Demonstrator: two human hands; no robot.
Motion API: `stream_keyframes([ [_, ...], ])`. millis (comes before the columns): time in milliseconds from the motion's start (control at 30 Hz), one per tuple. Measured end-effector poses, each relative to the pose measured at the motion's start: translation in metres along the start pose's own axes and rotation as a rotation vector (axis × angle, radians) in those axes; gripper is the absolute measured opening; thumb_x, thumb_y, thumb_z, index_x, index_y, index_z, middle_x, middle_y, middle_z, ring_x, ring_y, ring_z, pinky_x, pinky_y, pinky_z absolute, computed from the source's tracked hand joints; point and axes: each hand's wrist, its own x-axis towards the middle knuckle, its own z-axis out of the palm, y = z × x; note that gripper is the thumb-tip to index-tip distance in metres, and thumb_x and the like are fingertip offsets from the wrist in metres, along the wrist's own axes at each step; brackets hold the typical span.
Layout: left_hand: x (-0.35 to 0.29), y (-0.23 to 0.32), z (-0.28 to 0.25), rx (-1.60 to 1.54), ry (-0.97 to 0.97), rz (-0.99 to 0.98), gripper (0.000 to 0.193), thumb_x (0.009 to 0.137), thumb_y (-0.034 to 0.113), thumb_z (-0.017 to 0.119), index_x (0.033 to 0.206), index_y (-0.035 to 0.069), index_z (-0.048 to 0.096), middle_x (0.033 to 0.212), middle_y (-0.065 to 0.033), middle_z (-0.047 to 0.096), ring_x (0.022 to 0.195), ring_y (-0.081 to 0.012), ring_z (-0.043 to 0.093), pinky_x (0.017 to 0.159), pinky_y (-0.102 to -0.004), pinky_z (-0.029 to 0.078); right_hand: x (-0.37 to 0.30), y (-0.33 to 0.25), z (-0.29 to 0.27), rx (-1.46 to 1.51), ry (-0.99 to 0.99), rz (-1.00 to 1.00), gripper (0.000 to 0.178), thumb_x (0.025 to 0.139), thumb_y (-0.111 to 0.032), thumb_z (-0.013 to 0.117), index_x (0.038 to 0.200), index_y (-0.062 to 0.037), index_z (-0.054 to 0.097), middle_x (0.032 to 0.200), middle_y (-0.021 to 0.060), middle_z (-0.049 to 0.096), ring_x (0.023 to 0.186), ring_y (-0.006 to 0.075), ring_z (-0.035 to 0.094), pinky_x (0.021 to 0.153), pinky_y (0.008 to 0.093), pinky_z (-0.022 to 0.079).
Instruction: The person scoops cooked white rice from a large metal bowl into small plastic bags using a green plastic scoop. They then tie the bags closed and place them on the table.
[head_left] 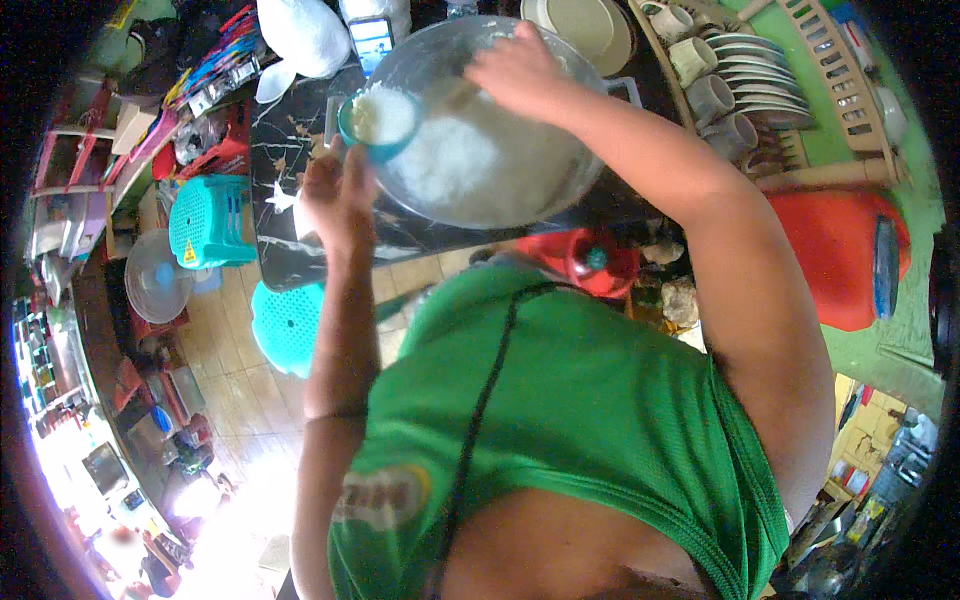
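Note:
My left hand grips the near left edge of a small teal bowl, tilted over the left rim of a large clear basin. Inside the bowl lies white powder with a pale yellowish lump. The basin stands on a dark marbled table and holds a mound of white powder, with a thin whitish layer spread around it. Over the far side of the basin is my right hand, its fingers bent downward and blurred; whether they hold anything is hidden.
A phone and a white plastic bag are at the table's far left. Beige plates sit behind the basin. To the right stands a rack with mugs and stacked plates. Teal stools are at the left.

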Motion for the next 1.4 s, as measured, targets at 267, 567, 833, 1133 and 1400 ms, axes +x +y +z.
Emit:
stream_keyframes([
  [267,-0.001,-0.008,-0.004,-0.065,0.028,0.006,0.028,0.080,0.013,0.062,0.099,-0.005,0.055,0.075,-0.0017,0.056,0.060,-0.0062,0.049,0.051,-0.0182,0.040,0.016,-0.053,0.008,-0.164,0.054,-0.269,0.014,0.071,-0.020,0.054,0.064,-0.0173,0.066,0.067,0.0004,0.064,0.065,0.0199,0.061,0.066,0.0368,0.037],
  [567,-0.002,-0.005,-0.002,-0.116,0.069,-0.057,0.027,0.079,0.009,0.063,0.101,-0.003,0.054,0.078,-0.0031,0.058,0.058,-0.0062,0.050,0.049,-0.0190,0.041,-0.013,-0.075,-0.022,0.055,-0.093,-0.296,0.009,0.066,-0.019,0.057,0.065,-0.0185,0.066,0.065,0.0010,0.064,0.063,0.0179,0.061,0.069,0.0358,0.036],
  [833,-0.003,-0.007,-0.006,-0.048,0.089,-0.043,0.027,0.079,0.010,0.063,0.101,-0.003,0.055,0.077,-0.0021,0.057,0.058,-0.0056,0.050,0.049,-0.0193,0.040,-0.027,-0.063,-0.039,0.109,-0.263,-0.209,0.012,0.059,-0.027,0.060,0.066,-0.0184,0.065,0.063,0.0058,0.062,0.064,0.0214,0.061,0.071,0.0386,0.038],
  [1133,-0.001,-0.008,-0.008,0.016,0.050,-0.046,0.039,0.079,0.012,0.063,0.111,-0.007,0.051,0.076,-0.0014,0.058,0.059,-0.0052,0.051,0.052,-0.0182,0.041,-0.040,-0.005,-0.025,0.622,-0.377,0.023,0.019,0.076,-0.030,0.059,0.087,-0.0185,0.069,0.064,0.0101,0.061,0.064,0.0183,0.061,0.063,0.0345,0.044],
  [1400,0.000,0.002,0.000,0.016,0.046,-0.090,0.033,0.078,0.012,0.063,0.105,-0.006,0.055,0.073,-0.0023,0.059,0.058,-0.0056,0.051,0.051,-0.0181,0.040,-0.049,0.061,-0.032,1.276,-0.440,0.201,0.033,0.080,-0.021,0.058,0.108,-0.0053,0.061,0.072,-0.0047,0.056,0.059,0.0045,0.044,0.052,0.0207,0.037],
])
